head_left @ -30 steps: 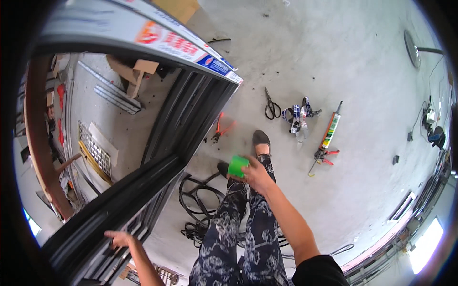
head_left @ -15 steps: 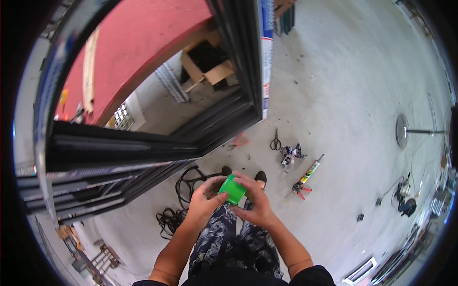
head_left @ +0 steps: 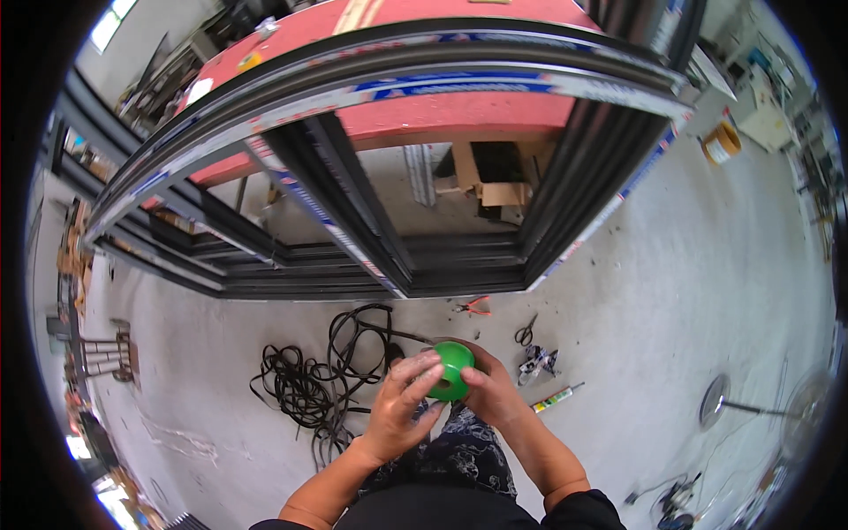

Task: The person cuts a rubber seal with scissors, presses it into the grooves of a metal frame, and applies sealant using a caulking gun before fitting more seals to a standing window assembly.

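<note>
A green tape roll [head_left: 456, 359] is held up between my two hands in front of my legs, its round hole partly showing. My left hand [head_left: 404, 405] wraps the roll's near left side, the fingers over its edge. On the other side my right hand [head_left: 496, 389] grips it, the thumb on the face and the fingers behind. Beyond my hands stands a large dark window frame [head_left: 309, 284] with printed protective film on its bars. Black rubber strip [head_left: 299, 393] lies in tangled loops on the floor left of my hands.
Red-handled pliers [head_left: 475, 306], black scissors [head_left: 526, 333] and a sealant cartridge [head_left: 554, 399] lie on the floor to the right. Behind the frame are a red-topped table [head_left: 459, 115] and an open cardboard box [head_left: 505, 193]. A round-based stand [head_left: 714, 402] is farther right.
My view has swung left, bringing more of the window frame and the black strip into sight. The roll has been turned so its hole shows; both hands have shifted their grip on it.
</note>
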